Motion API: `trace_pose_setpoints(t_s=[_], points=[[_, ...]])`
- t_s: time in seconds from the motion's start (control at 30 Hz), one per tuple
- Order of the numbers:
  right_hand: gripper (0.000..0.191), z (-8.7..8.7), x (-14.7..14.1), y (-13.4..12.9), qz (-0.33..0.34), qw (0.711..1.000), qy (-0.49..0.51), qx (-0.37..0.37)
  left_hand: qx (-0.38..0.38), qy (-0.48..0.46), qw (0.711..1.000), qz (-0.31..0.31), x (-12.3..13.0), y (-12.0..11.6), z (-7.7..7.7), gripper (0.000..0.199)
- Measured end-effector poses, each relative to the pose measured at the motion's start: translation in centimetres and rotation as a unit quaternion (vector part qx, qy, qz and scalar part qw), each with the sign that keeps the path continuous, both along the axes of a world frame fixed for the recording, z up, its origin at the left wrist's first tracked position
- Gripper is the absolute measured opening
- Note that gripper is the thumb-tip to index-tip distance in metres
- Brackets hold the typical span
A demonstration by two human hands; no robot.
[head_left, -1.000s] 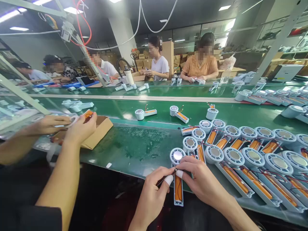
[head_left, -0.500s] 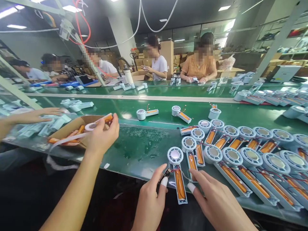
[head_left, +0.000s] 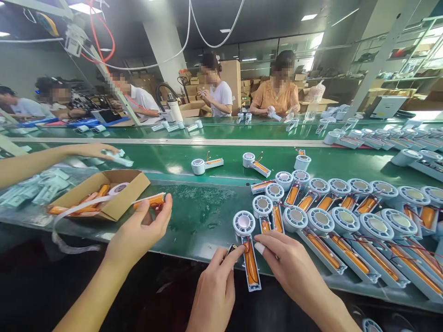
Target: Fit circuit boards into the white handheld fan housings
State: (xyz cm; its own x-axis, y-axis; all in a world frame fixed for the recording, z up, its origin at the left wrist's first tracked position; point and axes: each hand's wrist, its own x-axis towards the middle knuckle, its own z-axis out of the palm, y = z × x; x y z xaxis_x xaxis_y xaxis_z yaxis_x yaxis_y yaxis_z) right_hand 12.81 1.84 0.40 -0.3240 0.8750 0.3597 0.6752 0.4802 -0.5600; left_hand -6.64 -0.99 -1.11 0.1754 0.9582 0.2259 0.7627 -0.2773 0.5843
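A pale-blue fan unit [head_left: 243,223] lies in front of me, its open handle [head_left: 251,267] reaching past the bench edge with an orange battery and thin wires inside. My left hand [head_left: 216,283] pinches a small dark circuit board [head_left: 231,250] at the left of the handle; my fingers cover much of it. On the right, my right hand [head_left: 292,260] has its thumb and index finger close together at the handle's upper end. What lies between them is hidden. A white cover sits on that thumb. Red wire shows near my left fingertips.
Rows of similar fan units [head_left: 320,219] crowd the right. At left a co-worker's hand [head_left: 138,230] holds an orange battery [head_left: 150,201] beside a cardboard box [head_left: 129,193]; their other hand [head_left: 92,151] holds pale plastic parts. Several people sit across the green conveyor [head_left: 166,159].
My hands have drawn together at the handle, the right moving left toward the wires. The co-worker has lifted pale parts with one hand and brought the battery away from the box.
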Motion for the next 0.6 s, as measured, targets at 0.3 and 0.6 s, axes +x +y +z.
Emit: trace_pose_setpoints(t_s=[0.3, 0.6], points=[[0.023, -0.3, -3.5, 1.7, -0.001, 0.956, 0.261, -0.132, 0.033, 0.029, 0.999, 0.02, 0.5, -0.2, -0.1, 0.057], [0.02, -0.5, -2.8, 1.6, 0.003, 0.908, 0.34, -0.245, -0.11, -0.21, 0.964, 0.121, 0.0, -0.1, -1.0, 0.041]])
